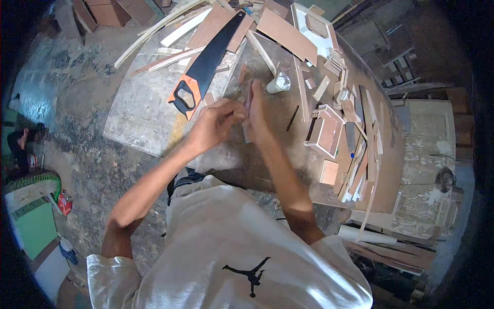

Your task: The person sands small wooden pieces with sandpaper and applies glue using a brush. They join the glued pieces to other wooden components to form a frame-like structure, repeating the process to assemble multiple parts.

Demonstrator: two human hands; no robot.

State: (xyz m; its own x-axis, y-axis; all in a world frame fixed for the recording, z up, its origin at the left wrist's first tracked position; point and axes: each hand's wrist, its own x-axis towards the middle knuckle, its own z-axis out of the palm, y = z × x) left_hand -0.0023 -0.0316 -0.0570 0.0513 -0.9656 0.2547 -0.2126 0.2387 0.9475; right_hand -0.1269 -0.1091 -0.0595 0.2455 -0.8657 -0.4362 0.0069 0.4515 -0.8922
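Over the near middle of the table, my two hands meet. My right hand [257,107] has its fingers pressed together along a thin piece of wood [249,135], which shows almost edge-on. Curled fingers of my left hand [218,122] come up to the same piece from the left; whatever they pinch is too small to make out. Left of the hands lies a handsaw [206,62] with a dark blade and an orange-and-black handle. A white cup [279,83] stands just beyond my right hand, and a thin black stick [292,118] lies to its right.
Wood strips and boards [288,36] cover the table's far side. On the right are a small open wooden box [325,132], a square block [329,172] and a pile of strips [363,159]. A worn panel [424,154] lies beyond. Another person's foot [23,139] shows far left.
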